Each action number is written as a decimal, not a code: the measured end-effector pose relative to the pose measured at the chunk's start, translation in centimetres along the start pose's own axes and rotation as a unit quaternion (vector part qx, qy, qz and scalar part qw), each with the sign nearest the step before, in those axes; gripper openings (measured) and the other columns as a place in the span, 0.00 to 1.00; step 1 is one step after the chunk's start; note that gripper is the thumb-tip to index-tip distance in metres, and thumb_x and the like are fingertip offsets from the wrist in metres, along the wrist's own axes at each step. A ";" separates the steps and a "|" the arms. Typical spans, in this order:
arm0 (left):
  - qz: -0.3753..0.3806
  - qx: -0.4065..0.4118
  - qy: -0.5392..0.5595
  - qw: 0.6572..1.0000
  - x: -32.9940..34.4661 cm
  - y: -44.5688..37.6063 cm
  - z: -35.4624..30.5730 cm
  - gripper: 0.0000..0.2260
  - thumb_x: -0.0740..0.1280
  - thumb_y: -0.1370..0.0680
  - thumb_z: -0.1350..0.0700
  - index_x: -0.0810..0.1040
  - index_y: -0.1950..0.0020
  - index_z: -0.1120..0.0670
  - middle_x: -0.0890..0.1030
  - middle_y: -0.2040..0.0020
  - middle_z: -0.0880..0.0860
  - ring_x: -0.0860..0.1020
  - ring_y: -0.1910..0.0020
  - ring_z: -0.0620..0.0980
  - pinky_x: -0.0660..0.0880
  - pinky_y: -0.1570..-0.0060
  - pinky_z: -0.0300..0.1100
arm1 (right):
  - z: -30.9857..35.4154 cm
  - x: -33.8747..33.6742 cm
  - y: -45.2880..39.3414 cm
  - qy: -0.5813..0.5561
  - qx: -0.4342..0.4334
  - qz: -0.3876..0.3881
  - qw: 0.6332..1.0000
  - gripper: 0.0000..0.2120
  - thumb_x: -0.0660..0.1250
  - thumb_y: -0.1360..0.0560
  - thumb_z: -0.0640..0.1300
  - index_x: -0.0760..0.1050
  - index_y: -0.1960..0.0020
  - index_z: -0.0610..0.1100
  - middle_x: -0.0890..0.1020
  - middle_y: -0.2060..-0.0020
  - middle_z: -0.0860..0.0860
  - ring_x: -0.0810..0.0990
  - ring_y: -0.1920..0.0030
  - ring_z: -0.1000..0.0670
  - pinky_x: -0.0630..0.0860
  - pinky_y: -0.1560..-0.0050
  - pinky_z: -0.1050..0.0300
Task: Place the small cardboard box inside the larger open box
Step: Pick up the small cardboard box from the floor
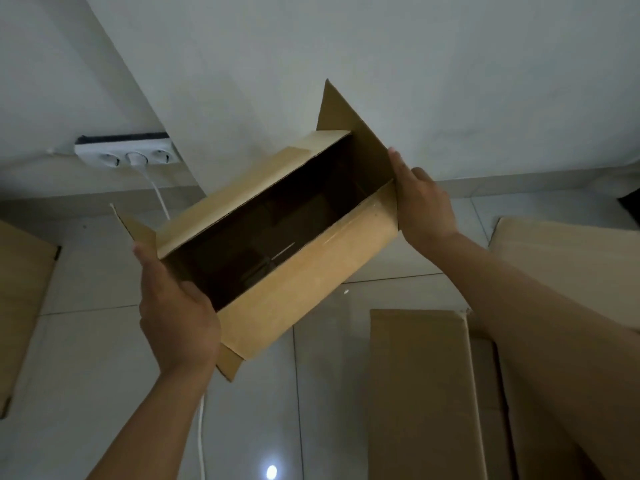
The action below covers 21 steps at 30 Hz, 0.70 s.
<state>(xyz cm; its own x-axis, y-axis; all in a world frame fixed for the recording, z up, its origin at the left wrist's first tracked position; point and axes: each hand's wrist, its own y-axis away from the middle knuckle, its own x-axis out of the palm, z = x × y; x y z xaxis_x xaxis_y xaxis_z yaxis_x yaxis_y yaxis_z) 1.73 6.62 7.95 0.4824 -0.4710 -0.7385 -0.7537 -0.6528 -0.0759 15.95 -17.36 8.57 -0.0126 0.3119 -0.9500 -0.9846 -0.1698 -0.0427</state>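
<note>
**Caller:** Cardboard everywhere, and the open box (304, 271) is hanging in mid-air between two hands, top flaps splayed, dark mouth facing us.

**Analyst:** Its long axis is running on a diagonal, low near-left to high far-right. The left hand (176, 317) is pressing flat on the near-left end, the right hand (424, 206) is flat against the far-right end. Neither grip is curling round anything; both are open palms squeezing the box between them.

**Caller:** Which hand is sitting nearer?

**Analyst:** The left one, I'd say, low and close; the right arm is stretching further out.

**Caller:** And is this the small box or the big one?

**Analyst:** I'm not managing to tell. Something boxy is showing inside, but it's too dark to call. Whatever is coming next is hinging on that opening staying upward.

**Caller:** Counting, then?

**Analyst:** One held box, two hands. Three other cardboard pieces: one on the floor (104, 358) at lower right (419, 393), one beyond it at the right edge (568, 251), one at the left edge (20, 296). One socket strip (128, 155) on the wall, one white cable (159, 195) trailing down.
</note>
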 end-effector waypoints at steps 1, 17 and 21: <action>-0.002 0.008 0.001 1.000 -1.1 0.0 -0.9 0.25 0.52 0.23 0.65 0.47 0.27 0.58 0.66 0.31 0.65 0.69 0.36 0.65 0.67 0.38 0.59 | 0.4 -1.5 0.4 -0.006 0.006 -0.007 1.000 0.36 0.58 0.27 0.28 0.48 0.26 0.48 0.74 0.47 0.38 0.67 0.60 0.48 0.65 0.59 0.57; 0.071 0.134 -0.063 0.986 -19.9 4.6 -16.1 0.26 0.54 0.23 0.66 0.50 0.27 0.57 0.74 0.44 0.68 0.70 0.60 0.57 0.64 0.62 0.45 | 3.1 -23.8 16.4 -0.045 0.120 -0.019 0.992 0.38 0.63 0.27 0.31 0.46 0.26 0.47 0.73 0.43 0.40 0.71 0.53 0.46 0.69 0.52 0.55; 0.124 0.152 -0.050 0.979 -20.9 7.8 -19.5 0.26 0.53 0.23 0.66 0.50 0.27 0.56 0.74 0.48 0.69 0.68 0.63 0.55 0.64 0.65 0.47 | 1.0 -27.6 21.3 -0.043 0.175 -0.026 0.983 0.38 0.60 0.28 0.28 0.46 0.26 0.47 0.74 0.45 0.40 0.71 0.54 0.46 0.70 0.54 0.53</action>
<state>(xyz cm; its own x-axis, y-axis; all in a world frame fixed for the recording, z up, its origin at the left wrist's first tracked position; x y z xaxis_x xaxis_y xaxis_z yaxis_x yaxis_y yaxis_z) -5.51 -0.26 35.84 0.2326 -0.5226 -0.8202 -0.9477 -0.3113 -0.0704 -4.85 -28.68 34.14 0.0388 0.3922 -0.9191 -0.9837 0.1765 0.0338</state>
